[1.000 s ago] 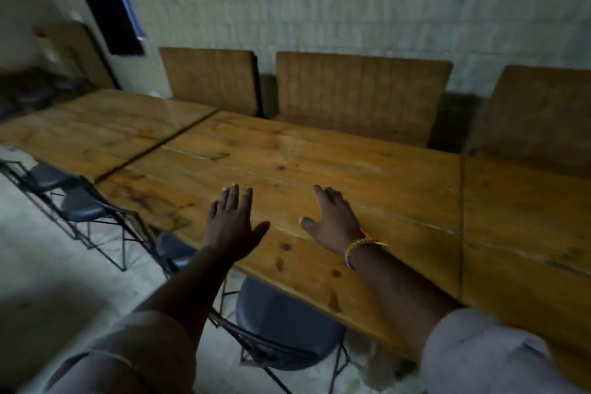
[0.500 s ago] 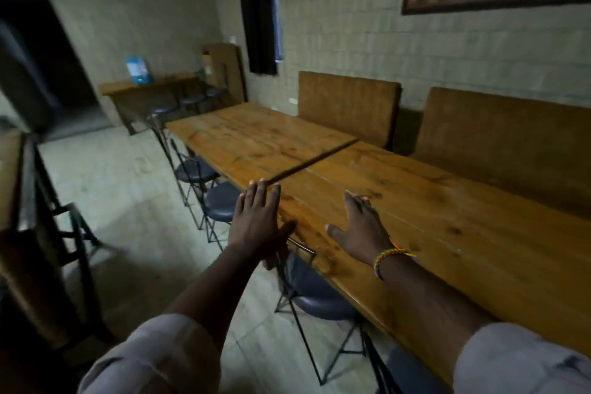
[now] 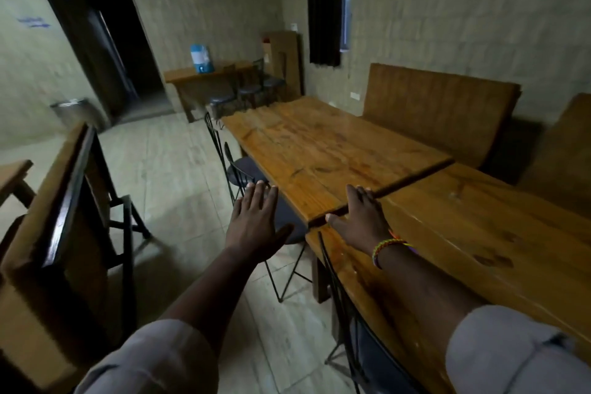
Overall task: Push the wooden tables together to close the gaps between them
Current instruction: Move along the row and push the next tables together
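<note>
Right hand (image 3: 361, 217) flat by table gap (image 3: 412, 181), left hand (image 3: 256, 221) hovering

Two counters stand end to end along the right wall — the far counter (image 3: 323, 150) beyond the near counter (image 3: 479, 233), a narrow gap (image 3: 412, 182) between them. The right hand (image 3: 361, 217) rests at the gap; the left hand (image 3: 256, 221) hovers left, over a chair (image 3: 243, 169).
</note>
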